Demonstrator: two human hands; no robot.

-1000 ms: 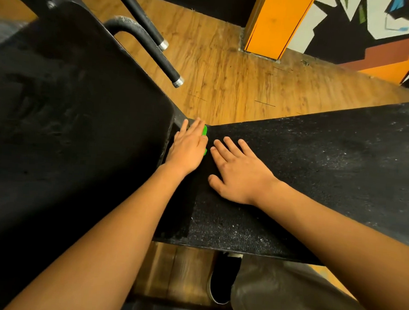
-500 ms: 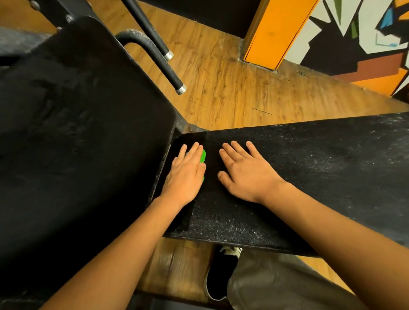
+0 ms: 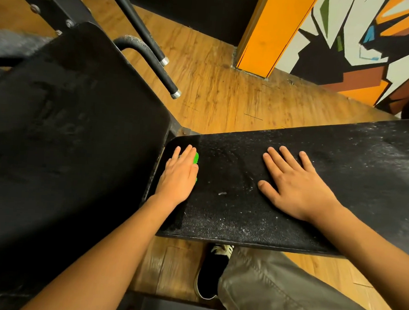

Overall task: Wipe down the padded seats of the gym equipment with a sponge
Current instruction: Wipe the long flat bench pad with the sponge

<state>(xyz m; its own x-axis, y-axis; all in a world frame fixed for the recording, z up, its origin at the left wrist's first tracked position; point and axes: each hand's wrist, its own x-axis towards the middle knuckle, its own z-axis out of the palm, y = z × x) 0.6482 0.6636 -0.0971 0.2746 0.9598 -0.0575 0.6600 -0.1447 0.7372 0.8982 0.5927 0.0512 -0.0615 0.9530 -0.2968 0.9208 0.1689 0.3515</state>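
Dusty black seat (image 3: 230, 218) bears a green sponge (image 3: 196, 158) under the left hand (image 3: 179, 177); right hand (image 3: 297, 187) flat nearby.

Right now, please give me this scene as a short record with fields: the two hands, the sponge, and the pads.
left hand: flat, fingers straight, pressing the sponge onto the seat pad near its left end
right hand: flat on the seat pad, fingers spread, holding nothing
sponge: green, mostly hidden under the left hand
seat pad: black, with pale dusty specks
backrest pad: black, left of the seat pad
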